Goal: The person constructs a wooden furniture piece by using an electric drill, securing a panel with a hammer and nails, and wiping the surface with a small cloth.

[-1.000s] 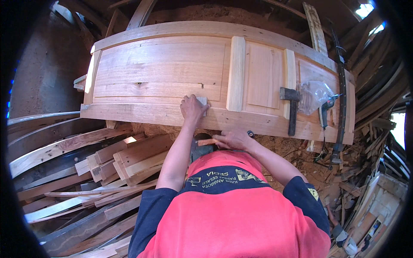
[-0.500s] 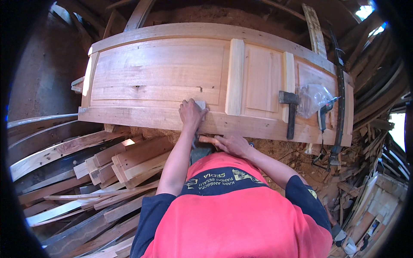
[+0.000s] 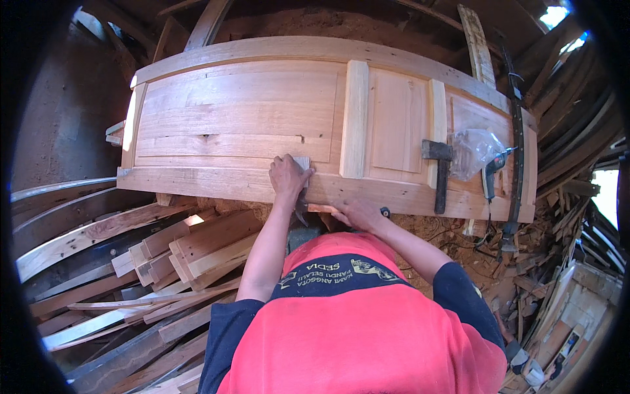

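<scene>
A pale panelled wooden door (image 3: 236, 98) lies flat in front of me. My left hand (image 3: 287, 178) is at its near rail, the fingers closed on a small light wooden block (image 3: 302, 162) that pokes out past them. Nearer my body, just beyond the door's near edge, my right hand (image 3: 361, 215) wraps round the handle of a hammer (image 3: 321, 208). Its dark metal head sits beside my left wrist, partly hidden, and the handle's black end shows past my right hand.
On the door's right part lie a mallet (image 3: 440, 171), a clear plastic bag (image 3: 469, 154) and a power drill (image 3: 491, 176). A long dark bar clamp (image 3: 517, 144) crosses the right end. Stacked boards (image 3: 210, 246) fill the left side; scrap wood lies at right.
The hammer and my right hand have shifted slightly up and right; its head shows more clearly and its black end now shows. My left hand still holds the block in nearly the same place.
</scene>
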Motion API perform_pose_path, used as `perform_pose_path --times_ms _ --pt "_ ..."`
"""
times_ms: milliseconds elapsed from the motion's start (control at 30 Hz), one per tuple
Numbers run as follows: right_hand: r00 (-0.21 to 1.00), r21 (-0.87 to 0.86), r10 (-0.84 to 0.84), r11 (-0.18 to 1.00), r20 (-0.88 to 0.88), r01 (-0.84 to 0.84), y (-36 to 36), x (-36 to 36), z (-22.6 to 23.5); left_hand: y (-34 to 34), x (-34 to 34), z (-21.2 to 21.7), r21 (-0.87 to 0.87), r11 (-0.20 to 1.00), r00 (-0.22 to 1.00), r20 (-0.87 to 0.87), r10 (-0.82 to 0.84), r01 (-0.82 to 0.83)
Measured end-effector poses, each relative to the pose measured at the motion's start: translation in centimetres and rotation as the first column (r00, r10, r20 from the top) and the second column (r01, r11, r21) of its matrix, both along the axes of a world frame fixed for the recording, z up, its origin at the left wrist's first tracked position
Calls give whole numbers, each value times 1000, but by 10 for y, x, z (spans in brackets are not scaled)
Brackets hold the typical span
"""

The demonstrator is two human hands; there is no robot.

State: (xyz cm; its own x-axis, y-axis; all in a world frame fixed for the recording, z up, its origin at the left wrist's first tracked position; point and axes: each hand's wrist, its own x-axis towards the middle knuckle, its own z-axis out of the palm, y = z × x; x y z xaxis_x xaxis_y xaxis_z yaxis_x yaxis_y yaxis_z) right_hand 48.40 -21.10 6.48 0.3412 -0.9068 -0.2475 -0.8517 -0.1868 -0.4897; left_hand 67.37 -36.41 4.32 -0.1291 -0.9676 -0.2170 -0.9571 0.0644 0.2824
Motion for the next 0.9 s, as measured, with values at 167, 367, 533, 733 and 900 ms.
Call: perform_pose_path --times_ms 167,367,533,733,900 --pt "986 32 -54 998 160 49 16 -10 16 2 -2 1 -16 1000 1000 -22 8 -8" --pt "892 204 -408 907 197 370 43 -39 11 11 18 -5 -31 999 974 -226 -26 19" --pt "632 173 -723 685 279 708 63 -67 -5 34 52 -15 78 967 835 -490 250 -244" --pt "216 457 -866 432 452 778 61 -86 -9 23 41 -22 69 943 777 -550 307 -325" --pt "-135 768 -928 199 347 609 47 -91 -6 -12 -3 -15 -5 999 869 -493 33 -41"
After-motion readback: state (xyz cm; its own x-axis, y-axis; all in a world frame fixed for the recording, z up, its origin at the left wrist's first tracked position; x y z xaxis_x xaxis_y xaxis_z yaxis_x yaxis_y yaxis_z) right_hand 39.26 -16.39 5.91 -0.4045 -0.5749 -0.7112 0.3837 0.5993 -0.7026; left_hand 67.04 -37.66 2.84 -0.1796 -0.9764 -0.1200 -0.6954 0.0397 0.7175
